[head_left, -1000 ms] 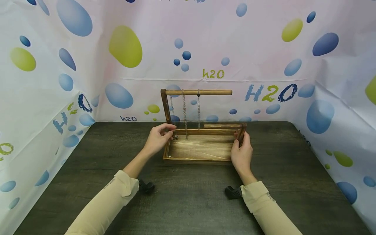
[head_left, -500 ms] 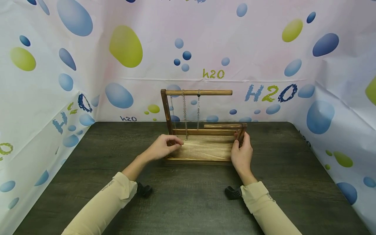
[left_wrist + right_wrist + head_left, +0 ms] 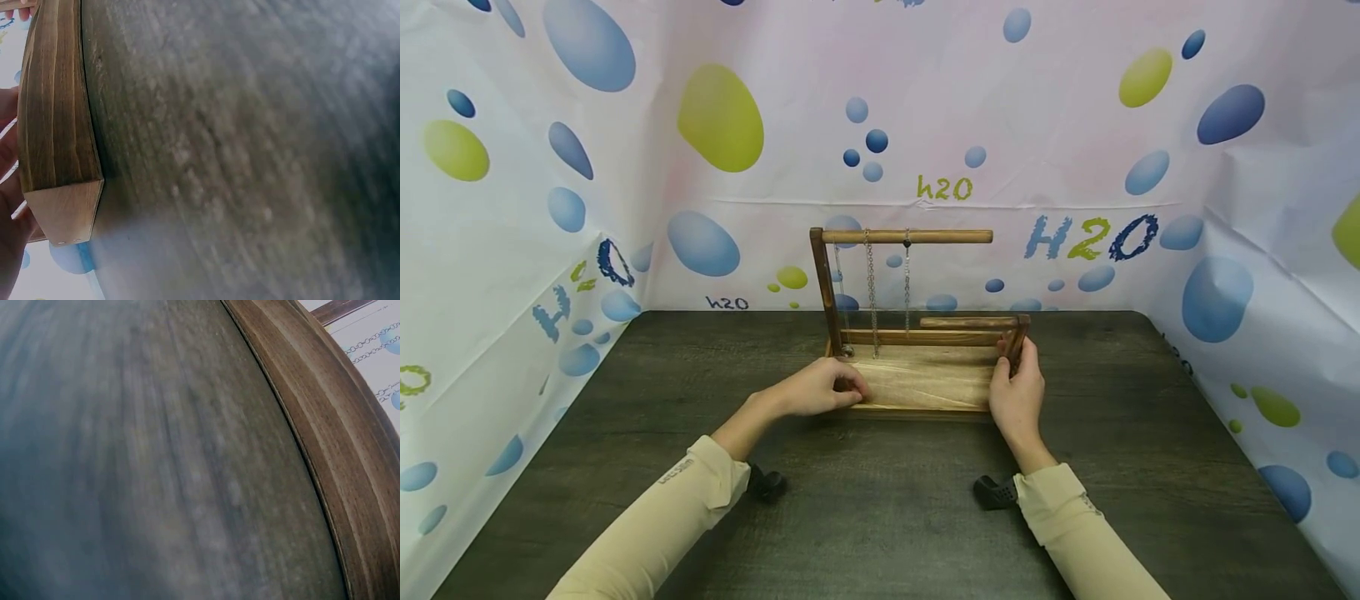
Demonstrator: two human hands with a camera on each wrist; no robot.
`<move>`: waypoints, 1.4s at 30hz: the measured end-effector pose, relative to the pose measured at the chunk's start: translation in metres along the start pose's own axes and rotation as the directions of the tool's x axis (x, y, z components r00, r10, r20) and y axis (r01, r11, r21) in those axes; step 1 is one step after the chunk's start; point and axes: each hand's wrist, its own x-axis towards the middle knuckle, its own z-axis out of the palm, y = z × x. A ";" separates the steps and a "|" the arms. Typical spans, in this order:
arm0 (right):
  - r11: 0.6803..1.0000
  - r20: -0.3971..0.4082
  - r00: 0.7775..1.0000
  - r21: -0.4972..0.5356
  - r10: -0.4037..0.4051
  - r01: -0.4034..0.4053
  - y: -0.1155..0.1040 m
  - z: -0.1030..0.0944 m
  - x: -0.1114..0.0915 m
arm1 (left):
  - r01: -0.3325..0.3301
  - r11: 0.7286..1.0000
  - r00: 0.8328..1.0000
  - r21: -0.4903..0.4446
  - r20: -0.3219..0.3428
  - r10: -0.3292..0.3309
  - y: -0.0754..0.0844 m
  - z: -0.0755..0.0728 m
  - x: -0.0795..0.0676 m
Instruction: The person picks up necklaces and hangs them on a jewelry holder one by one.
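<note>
A wooden jewelry stand (image 3: 925, 410) with a shallow tray base sits mid-table, a tall bar at its left and a lower bar at its right. From the tall bar hang a thin chain (image 3: 841, 275), a thicker chain (image 3: 872, 287) and a beaded strand (image 3: 907, 279). A small shiny piece (image 3: 847, 351) lies by the left post. My left hand (image 3: 812, 387) reaches over the tray's front left corner, fingers bent, thumb and index tips close together; whether they pinch something cannot be told. My right hand (image 3: 1018, 392) holds the right post, thumb in front.
The dark wood-grain table (image 3: 880, 508) extends around the stand, bordered by a white backdrop (image 3: 1067, 150) with coloured drops. Black wrist straps (image 3: 996, 492) hang under both sleeves. The stand's side wall (image 3: 59, 106) fills the left edge of the left wrist view.
My left hand has left the small piece by the left post and come forward to the tray's front left corner. My right hand keeps its hold on the post.
</note>
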 end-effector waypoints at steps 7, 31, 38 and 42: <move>1.000 -0.007 1.000 -0.008 -0.001 0.001 -0.001 0.000 0.000 | 0.001 1.000 1.000 0.017 0.013 -0.002 -0.003 -0.002 -0.003; 1.000 -0.012 1.000 -0.010 -0.004 0.004 0.000 0.001 -0.001 | 0.074 0.994 0.982 0.080 0.170 -0.086 -0.012 -0.018 0.004; 1.000 -0.003 1.000 0.005 0.001 -0.001 0.000 0.001 -0.001 | 0.044 0.994 0.985 0.100 0.162 -0.060 -0.015 -0.018 0.007; 1.000 0.001 1.000 0.010 0.001 -0.001 0.000 0.001 -0.001 | 0.041 0.994 0.989 0.100 0.139 -0.054 -0.016 -0.015 0.007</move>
